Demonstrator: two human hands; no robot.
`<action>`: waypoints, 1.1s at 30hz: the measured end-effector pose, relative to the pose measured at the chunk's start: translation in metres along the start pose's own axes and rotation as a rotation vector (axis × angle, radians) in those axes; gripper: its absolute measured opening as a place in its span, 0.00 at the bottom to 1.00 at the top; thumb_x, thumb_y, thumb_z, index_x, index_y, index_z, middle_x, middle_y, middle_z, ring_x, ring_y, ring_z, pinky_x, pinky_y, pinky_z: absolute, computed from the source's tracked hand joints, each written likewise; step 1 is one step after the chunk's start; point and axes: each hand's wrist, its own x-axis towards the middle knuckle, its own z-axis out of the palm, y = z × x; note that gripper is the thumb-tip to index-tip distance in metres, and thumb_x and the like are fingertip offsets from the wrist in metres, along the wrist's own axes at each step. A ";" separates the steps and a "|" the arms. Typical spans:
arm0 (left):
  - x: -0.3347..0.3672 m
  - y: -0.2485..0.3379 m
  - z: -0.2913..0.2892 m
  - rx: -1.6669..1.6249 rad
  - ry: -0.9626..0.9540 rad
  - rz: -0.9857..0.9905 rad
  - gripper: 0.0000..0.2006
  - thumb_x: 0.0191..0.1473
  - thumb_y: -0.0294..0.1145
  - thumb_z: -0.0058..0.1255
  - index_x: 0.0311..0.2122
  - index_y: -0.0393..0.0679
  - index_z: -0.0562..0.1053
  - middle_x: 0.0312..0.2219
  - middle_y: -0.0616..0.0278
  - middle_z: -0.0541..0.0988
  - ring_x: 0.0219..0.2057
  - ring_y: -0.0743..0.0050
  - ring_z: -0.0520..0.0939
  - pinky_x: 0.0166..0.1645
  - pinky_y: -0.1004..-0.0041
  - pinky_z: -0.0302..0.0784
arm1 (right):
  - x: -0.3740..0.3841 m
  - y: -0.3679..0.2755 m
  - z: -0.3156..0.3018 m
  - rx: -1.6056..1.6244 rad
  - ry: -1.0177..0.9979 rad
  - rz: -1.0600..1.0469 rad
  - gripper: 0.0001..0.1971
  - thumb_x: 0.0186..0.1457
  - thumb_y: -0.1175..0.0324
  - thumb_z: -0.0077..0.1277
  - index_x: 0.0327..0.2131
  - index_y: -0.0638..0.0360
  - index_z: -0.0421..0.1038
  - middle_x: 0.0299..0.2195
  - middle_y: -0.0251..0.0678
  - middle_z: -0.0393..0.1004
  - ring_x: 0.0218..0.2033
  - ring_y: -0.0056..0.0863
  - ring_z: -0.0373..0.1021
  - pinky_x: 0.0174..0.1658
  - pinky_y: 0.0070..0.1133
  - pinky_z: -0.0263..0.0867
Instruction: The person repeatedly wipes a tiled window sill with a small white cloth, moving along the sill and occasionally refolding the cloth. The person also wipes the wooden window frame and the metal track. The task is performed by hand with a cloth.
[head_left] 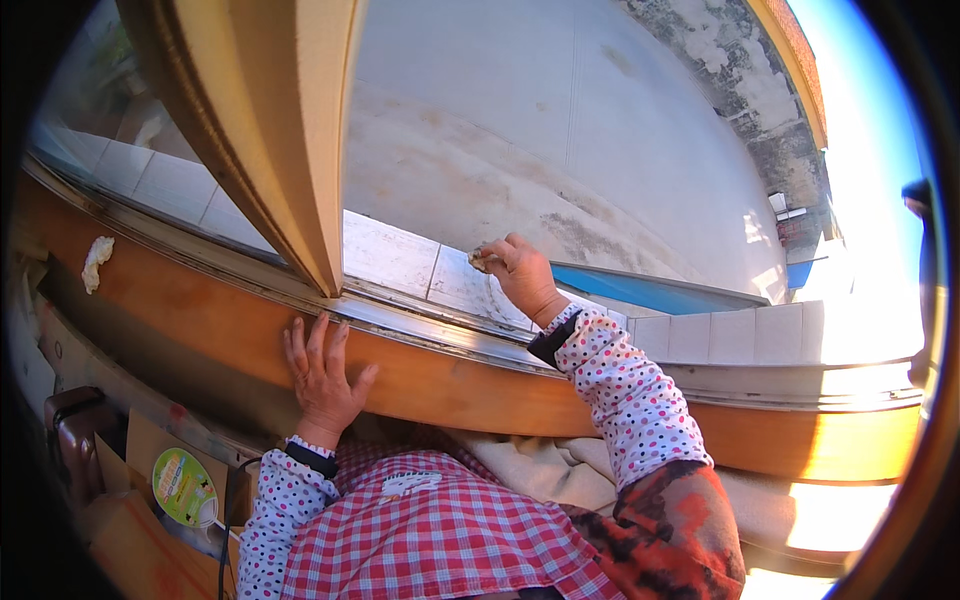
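The right hand [525,277] is pinching a small, dirty-looking wad [480,262] between thumb and bent fingers, probably for control; it is positioning it at the tiles [390,250] beyond the track [440,330], though contact is unclear. The left hand [330,375] is lying palm-down on the sill [450,397], fingers loosely spread, gripping nothing, seemingly bracing the body. The window frame [270,120] is standing left of the opening that is admitting the right arm. Farther left, a white scrap [97,264] is resting on the sill, perhaps for easy reach.
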 end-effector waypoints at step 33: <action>0.120 0.101 -0.029 -0.494 -0.047 0.082 0.05 0.54 0.28 0.61 0.35 0.43 0.77 0.34 0.62 0.81 0.39 0.62 0.79 0.62 0.53 0.67 | -0.055 -0.138 -0.045 1.305 0.125 0.370 0.22 0.60 0.82 0.53 0.57 0.57 0.69 0.37 0.29 0.72 0.38 0.18 0.72 0.38 0.16 0.72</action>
